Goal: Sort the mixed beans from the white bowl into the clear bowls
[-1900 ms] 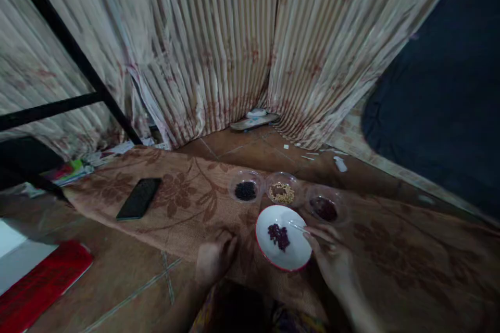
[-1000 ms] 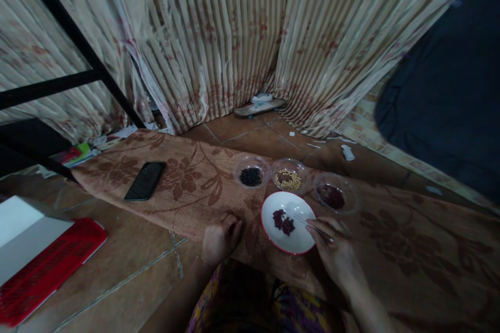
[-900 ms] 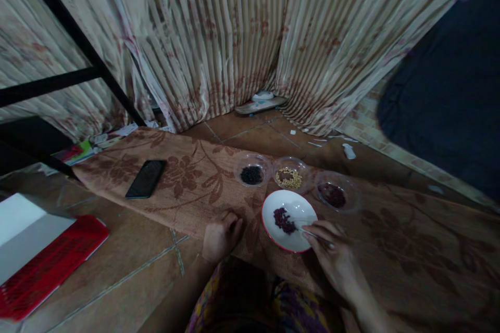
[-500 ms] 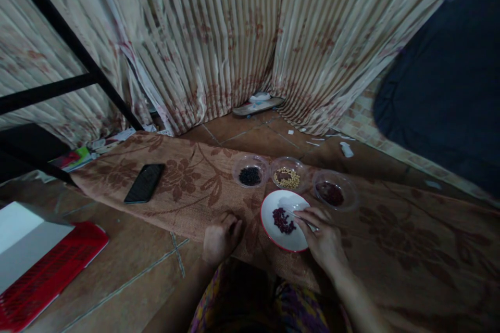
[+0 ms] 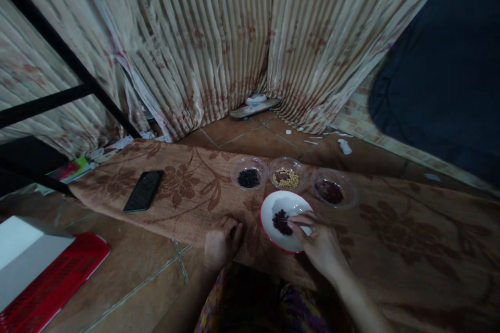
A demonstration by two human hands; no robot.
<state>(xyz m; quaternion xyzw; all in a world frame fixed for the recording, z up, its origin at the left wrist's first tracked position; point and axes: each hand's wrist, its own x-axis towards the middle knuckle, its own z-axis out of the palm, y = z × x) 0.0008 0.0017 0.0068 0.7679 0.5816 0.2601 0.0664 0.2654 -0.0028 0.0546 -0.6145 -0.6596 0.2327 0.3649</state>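
Observation:
My right hand (image 5: 322, 242) pinches a pair of slim metal tweezers (image 5: 300, 223) over a white bowl with a red rim (image 5: 299, 204). The tweezers' tips reach into a small heap of dark red beans (image 5: 282, 223) in the bowl; whether a bean is between them is too small to tell. Left of the bowl, my left hand (image 5: 223, 242) rests on the patterned cloth with its fingers curled and nothing visible in them. Behind the bowl stand three clear plastic bowls, holding black beans (image 5: 248, 178), yellow beans (image 5: 287, 181) and dark red beans (image 5: 328, 192).
The brown floral cloth (image 5: 187, 203) covers a low bench. A black phone (image 5: 143, 191) lies on its left part. A red basket with a white box (image 5: 74, 265) stands on the tiled floor at left. Striped curtains (image 5: 219, 36) hang behind, with a skateboard (image 5: 253, 108) at their foot.
My right hand has shifted slightly, and the tweezers' tips have moved left and down into the beans. My left hand stays in place. The view has tilted a little.

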